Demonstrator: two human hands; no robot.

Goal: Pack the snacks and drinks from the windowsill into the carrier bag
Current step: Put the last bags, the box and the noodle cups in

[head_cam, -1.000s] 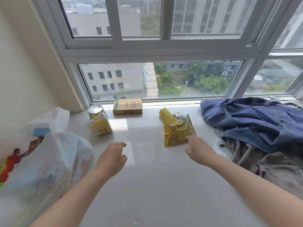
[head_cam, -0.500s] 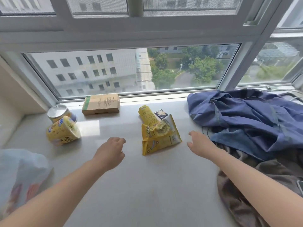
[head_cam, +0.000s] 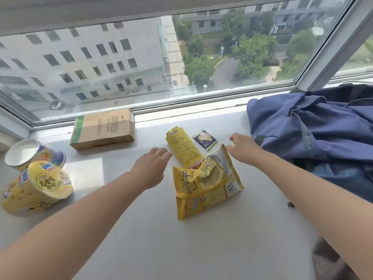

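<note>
A person's left hand (head_cam: 150, 168) and right hand (head_cam: 243, 147), both spread and holding nothing, flank a heap of yellow snack packets (head_cam: 203, 178) at mid-windowsill (head_cam: 201, 249), with a small dark sachet (head_cam: 204, 139) just behind. The long narrow packet (head_cam: 182, 146) runs from the window glass back toward the person, its near end under the crumpled bag (head_cam: 207, 190), which lies at an angle. These look light, soft and crinkly, likely crushable, so a loose hold around the body should suit; the carrier bag is out of view.

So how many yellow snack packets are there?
2: a long yellow packet lying between the hands, and a crumpled yellow bag overlapping its near end. More could be hidden underneath.
</note>
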